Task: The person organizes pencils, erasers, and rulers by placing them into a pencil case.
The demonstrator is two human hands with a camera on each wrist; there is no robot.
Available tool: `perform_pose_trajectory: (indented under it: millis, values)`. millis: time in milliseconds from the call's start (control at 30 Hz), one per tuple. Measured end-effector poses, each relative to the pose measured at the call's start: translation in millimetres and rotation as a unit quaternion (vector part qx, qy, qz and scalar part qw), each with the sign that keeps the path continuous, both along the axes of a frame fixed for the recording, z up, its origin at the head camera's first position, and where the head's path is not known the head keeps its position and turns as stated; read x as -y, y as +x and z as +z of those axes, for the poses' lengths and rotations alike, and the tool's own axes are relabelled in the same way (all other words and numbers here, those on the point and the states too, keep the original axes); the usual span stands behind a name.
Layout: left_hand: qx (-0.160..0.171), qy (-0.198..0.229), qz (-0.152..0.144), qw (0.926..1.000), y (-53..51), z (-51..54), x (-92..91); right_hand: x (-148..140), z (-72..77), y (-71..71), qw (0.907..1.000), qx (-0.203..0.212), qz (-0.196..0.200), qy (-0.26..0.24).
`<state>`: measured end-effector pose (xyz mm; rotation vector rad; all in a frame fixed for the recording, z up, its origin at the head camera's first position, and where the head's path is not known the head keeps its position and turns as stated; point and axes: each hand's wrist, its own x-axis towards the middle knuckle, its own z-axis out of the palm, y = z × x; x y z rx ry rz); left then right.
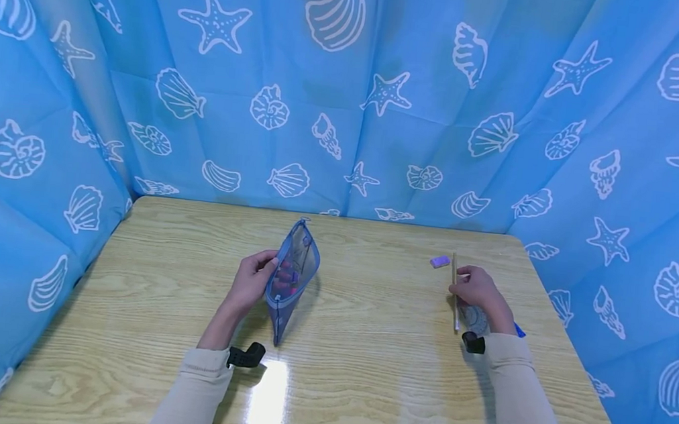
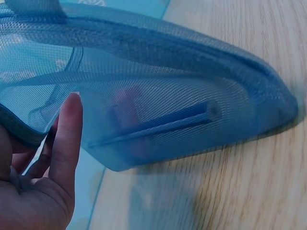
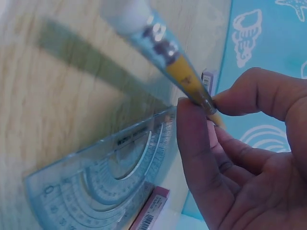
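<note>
Sleeves [image 1: 193, 388] lie nearest; right hand [image 1: 481, 292] pinches pen [image 1: 456, 313], long axis near-to-far, well right of pouch [image 1: 290, 310], whose rim left hand [image 1: 250, 282] pinches.

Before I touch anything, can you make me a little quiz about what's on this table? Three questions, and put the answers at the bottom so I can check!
1. Pick one: what does the right hand pinch?
A) a spoon
B) a slim pen or pencil
C) a paintbrush

2. True or false: the left hand holds a blue mesh pouch whose mouth is open.

3. Fill in the blank: a clear, half-round ______ with numbers and tick marks lies on the table near the right hand.

Key:
1. B
2. True
3. protractor
</note>
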<state>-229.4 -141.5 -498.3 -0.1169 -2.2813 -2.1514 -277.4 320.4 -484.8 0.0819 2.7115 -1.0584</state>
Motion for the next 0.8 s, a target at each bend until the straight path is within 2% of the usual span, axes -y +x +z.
perform_pose_trajectory:
  millis: [100, 267, 467, 667, 800]
  values:
    - [0.002, -0.007, 0.001, 1.0000, 0.4, 0.5, 0.5, 1, -0.1, 1.8, 0.9999, 0.005, -0.001, -0.016]
    - [0.006, 0.006, -0.008, 0.9999, 0.4, 1.4, 0.4, 2, -0.4, 5.5, 0.9989, 0.009, -0.007, -0.046]
    - [0.006, -0.002, 0.003, 1.0000, -0.5, 2.2, -0.7, 5, 0.4, 9.7, 0.9969, 0.011, -0.015, -0.077]
    - [0.009, 0.008, -0.001, 0.9999, -1.3, 1.1, -1.5, 7, 0.1, 12.2, 0.9948, 0.004, -0.019, -0.100]
    - [0.008, -0.007, 0.006, 0.9999, -1.0, 1.3, -1.8, 8, 1.0, 13.8, 0.9938, -0.001, -0.015, -0.111]
